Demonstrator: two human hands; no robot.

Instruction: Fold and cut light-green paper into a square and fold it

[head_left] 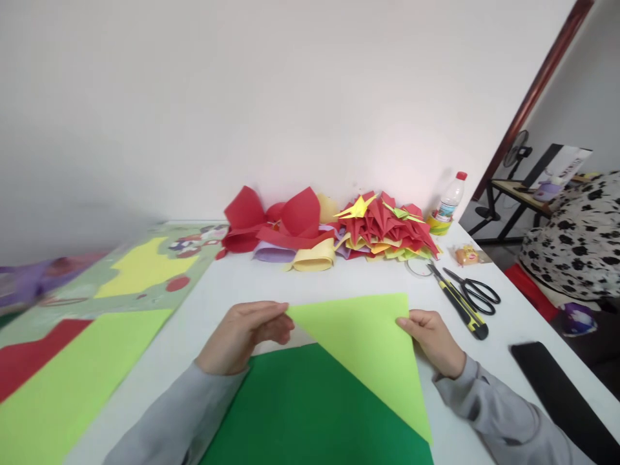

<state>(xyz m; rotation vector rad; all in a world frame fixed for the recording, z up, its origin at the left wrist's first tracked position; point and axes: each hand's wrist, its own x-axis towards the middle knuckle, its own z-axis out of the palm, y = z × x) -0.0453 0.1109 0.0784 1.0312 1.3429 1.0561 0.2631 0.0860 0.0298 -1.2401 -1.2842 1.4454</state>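
Note:
A light green paper forms a triangle with a slanting lower edge, above a dark green sheet on the white table. My left hand pinches the triangle's upper left corner between thumb and fingers. At the opposite side, my right hand grips the right edge near the top corner, thumb in front. My right fingers are partly hidden. Under the left hand, a pale strip shows beside the dark green sheet.
Red, purple and cream paper pieces and a pile of folded red paper shapes lie along the wall. Rightward are a bottle, scissors, a utility knife and a black strip. Light green sheets lie left.

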